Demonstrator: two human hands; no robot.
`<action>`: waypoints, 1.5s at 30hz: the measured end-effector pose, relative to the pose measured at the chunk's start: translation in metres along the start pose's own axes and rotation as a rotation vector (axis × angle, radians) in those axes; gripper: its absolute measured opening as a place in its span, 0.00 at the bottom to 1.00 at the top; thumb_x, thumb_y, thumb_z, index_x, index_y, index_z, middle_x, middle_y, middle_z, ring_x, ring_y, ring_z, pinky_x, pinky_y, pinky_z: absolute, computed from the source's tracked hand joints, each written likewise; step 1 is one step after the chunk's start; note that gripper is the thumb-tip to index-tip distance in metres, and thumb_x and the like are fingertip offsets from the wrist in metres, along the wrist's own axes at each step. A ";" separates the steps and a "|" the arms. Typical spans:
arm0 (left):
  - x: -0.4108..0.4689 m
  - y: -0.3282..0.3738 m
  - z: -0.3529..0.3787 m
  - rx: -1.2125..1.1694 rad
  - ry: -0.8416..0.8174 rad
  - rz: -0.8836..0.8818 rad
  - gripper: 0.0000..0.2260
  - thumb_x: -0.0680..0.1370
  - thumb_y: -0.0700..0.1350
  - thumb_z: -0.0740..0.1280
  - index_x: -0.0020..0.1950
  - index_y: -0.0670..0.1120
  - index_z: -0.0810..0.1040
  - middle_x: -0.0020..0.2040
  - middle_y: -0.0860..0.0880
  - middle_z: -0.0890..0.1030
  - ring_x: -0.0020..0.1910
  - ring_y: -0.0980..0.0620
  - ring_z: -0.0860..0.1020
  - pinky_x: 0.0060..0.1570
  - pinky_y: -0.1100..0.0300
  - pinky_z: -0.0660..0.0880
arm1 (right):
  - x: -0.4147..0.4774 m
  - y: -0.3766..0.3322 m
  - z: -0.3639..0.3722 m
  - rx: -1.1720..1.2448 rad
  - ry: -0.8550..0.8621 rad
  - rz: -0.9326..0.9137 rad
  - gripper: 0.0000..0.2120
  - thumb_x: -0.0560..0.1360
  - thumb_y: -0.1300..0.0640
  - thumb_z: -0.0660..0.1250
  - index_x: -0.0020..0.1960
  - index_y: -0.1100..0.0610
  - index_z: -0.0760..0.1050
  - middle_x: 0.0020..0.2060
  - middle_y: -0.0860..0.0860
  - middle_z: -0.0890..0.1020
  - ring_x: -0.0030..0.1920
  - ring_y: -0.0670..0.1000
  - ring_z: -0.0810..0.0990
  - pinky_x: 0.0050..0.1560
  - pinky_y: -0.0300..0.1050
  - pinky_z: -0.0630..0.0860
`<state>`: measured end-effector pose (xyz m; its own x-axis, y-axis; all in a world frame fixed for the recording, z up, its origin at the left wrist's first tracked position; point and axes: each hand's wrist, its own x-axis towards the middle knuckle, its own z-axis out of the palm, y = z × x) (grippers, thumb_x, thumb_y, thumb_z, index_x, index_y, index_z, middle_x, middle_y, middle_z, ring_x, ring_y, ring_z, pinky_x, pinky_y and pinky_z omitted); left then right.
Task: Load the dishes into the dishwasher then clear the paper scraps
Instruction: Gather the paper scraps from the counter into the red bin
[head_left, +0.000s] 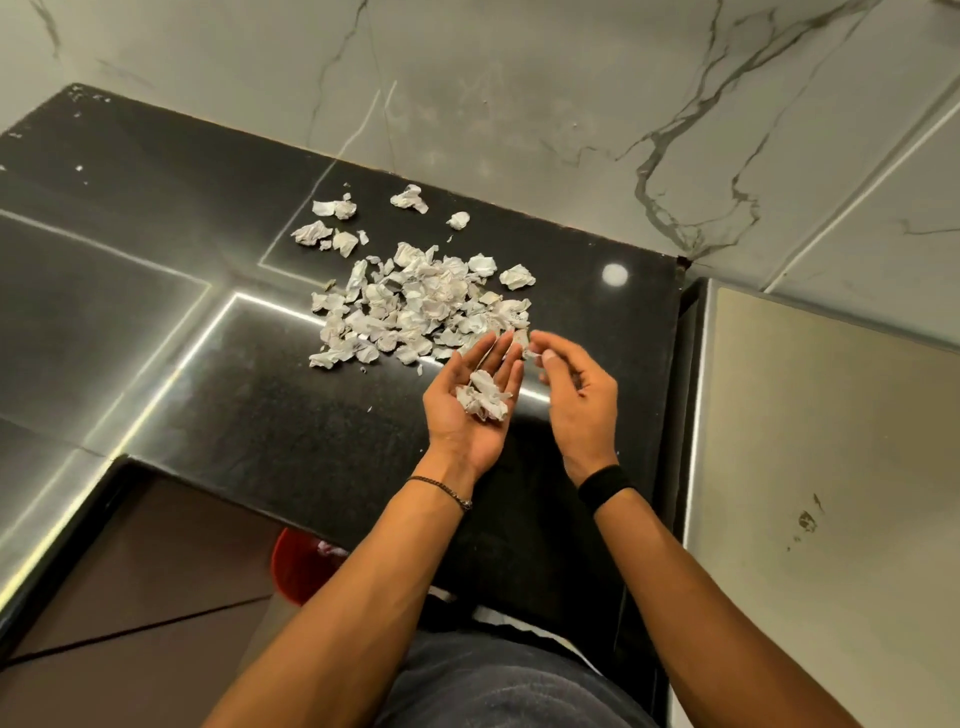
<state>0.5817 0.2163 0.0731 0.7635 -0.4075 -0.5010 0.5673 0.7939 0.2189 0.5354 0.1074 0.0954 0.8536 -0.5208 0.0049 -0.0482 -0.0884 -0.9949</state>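
Black countertop (234, 395) holds paper scraps (415, 306); your left hand (457, 434), palm flat, carries some; your right hand (579, 397) pinches a scrap (530, 354).

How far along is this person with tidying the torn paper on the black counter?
No dishes show on the glossy black counter, so that part may be done. In hand: the left hand cups a few crumpled white paper scraps, and the right hand pinches one small scrap. Left: most of the pile of torn scraps lies on the counter.
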 end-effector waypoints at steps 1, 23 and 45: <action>-0.004 0.001 -0.002 -0.009 0.009 0.009 0.19 0.85 0.49 0.57 0.68 0.37 0.76 0.66 0.37 0.80 0.64 0.40 0.80 0.63 0.50 0.78 | -0.004 0.001 0.007 0.080 0.034 0.046 0.12 0.83 0.63 0.62 0.60 0.58 0.82 0.56 0.50 0.85 0.59 0.49 0.82 0.64 0.51 0.78; -0.185 0.138 -0.163 -0.271 0.382 0.465 0.17 0.85 0.48 0.58 0.59 0.38 0.80 0.57 0.40 0.83 0.60 0.44 0.80 0.71 0.51 0.71 | -0.228 0.011 0.236 0.437 -0.312 0.423 0.15 0.83 0.65 0.59 0.66 0.61 0.78 0.62 0.55 0.82 0.64 0.51 0.81 0.64 0.44 0.77; -0.019 0.138 -0.557 0.117 0.771 0.307 0.25 0.87 0.55 0.51 0.69 0.38 0.75 0.53 0.41 0.82 0.53 0.43 0.79 0.54 0.53 0.78 | -0.268 0.407 0.371 0.092 -0.458 0.883 0.10 0.83 0.57 0.62 0.59 0.58 0.79 0.54 0.56 0.84 0.59 0.58 0.81 0.64 0.56 0.77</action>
<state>0.4737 0.5847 -0.3542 0.4884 0.2754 -0.8280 0.4296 0.7501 0.5028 0.4794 0.5261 -0.3482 0.6500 0.0109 -0.7598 -0.7378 0.2486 -0.6276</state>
